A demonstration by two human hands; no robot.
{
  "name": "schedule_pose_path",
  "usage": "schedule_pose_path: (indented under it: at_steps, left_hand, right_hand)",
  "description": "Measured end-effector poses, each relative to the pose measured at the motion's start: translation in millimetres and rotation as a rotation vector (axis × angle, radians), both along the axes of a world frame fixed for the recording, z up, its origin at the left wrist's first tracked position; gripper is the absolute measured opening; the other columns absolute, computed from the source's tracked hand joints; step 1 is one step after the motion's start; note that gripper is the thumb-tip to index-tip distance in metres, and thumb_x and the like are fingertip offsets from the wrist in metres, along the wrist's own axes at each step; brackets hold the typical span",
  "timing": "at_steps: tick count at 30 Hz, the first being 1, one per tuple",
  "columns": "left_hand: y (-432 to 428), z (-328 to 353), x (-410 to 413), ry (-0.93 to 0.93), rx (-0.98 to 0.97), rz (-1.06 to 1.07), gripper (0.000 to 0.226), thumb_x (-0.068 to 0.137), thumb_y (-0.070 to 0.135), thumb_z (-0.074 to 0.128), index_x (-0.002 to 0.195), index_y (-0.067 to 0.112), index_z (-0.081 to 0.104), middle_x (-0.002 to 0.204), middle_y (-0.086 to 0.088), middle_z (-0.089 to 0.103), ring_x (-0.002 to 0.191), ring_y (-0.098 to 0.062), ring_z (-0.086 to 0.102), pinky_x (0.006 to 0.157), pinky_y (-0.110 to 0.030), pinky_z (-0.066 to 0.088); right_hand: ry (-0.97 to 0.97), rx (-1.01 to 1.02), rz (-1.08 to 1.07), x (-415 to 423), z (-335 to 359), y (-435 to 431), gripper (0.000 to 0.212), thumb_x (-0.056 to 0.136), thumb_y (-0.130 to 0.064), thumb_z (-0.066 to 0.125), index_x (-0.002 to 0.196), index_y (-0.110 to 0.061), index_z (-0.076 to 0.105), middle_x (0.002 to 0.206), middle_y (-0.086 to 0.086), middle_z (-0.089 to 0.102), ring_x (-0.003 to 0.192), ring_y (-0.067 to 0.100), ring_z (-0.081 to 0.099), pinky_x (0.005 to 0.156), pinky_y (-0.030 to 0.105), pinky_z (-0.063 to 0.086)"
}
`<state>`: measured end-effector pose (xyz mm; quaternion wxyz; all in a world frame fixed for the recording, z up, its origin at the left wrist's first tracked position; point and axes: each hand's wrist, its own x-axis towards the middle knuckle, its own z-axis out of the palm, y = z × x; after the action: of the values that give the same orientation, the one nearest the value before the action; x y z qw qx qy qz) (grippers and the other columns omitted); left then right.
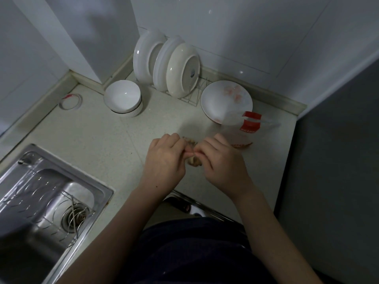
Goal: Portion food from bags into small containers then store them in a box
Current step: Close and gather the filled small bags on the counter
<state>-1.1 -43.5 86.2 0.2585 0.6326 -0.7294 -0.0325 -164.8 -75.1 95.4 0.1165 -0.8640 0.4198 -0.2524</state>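
Observation:
Both hands meet over the middle of the counter. My left hand (166, 158) and my right hand (222, 160) pinch a small clear bag of pale brown food (192, 151) between their fingertips; most of it is hidden by the fingers. Just right of my right hand lies a larger clear bag with red labels (249, 125), with some brown food showing at its lower edge. No small container or box is in view.
A flowered plate (217, 101) lies behind the bags. Stacked white bowls (123, 99) and a wire rack of upright plates (168, 64) stand at the back. A steel sink (41, 191) lies at the left. A dark appliance (338, 160) bounds the right.

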Motion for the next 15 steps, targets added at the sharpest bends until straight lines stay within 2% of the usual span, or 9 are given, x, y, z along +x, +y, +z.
schedule_pose_path:
  at_steps: [4, 6, 11, 15]
  left_hand:
    - [0.1, -9.2, -2.0, 0.049, 0.041, -0.008, 0.024, 0.088, 0.033, 0.055, 0.075, 0.015, 0.064, 0.072, 0.001, 0.055, 0.067, -0.02, 0.051, 0.066, -0.03, 0.034]
    - [0.4, -15.5, -4.5, 0.058, 0.077, -0.011, 0.022, 0.087, 0.032, 0.058, 0.074, 0.014, 0.063, 0.071, 0.001, 0.055, 0.066, -0.02, 0.052, 0.065, -0.033, 0.039]
    - [-1.8, -35.7, -3.7, 0.062, 0.133, -0.054, 0.005, 0.084, 0.014, 0.07, 0.08, 0.012, 0.073, 0.069, -0.005, 0.056, 0.062, -0.026, 0.054, 0.061, -0.041, 0.049]
    - [-1.5, -49.1, -4.4, -0.007, 0.185, -0.058, 0.007, 0.08, 0.013, 0.073, 0.076, 0.019, 0.073, 0.072, -0.002, 0.06, 0.062, -0.025, 0.057, 0.058, -0.031, 0.04]
  right_hand:
    - [-0.026, 0.024, 0.012, -0.6, -9.2, 0.4, 0.015, 0.088, -0.007, 0.055, 0.075, -0.009, 0.061, 0.073, 0.0, 0.057, 0.074, 0.018, 0.046, 0.055, 0.037, 0.041]
    - [-0.012, 0.018, -0.004, -1.7, -16.4, 0.4, 0.015, 0.086, -0.008, 0.054, 0.073, -0.01, 0.059, 0.071, -0.001, 0.057, 0.073, 0.017, 0.044, 0.055, 0.037, 0.041]
    - [0.059, 0.063, -0.04, -8.3, -40.2, -2.6, 0.012, 0.087, -0.021, 0.061, 0.076, -0.016, 0.065, 0.073, -0.005, 0.061, 0.076, 0.016, 0.05, 0.056, 0.03, 0.042]
    - [0.147, 0.16, -0.065, -11.4, -58.2, -2.5, 0.008, 0.082, -0.02, 0.068, 0.076, -0.02, 0.064, 0.076, -0.006, 0.061, 0.075, 0.016, 0.053, 0.055, 0.029, 0.038]
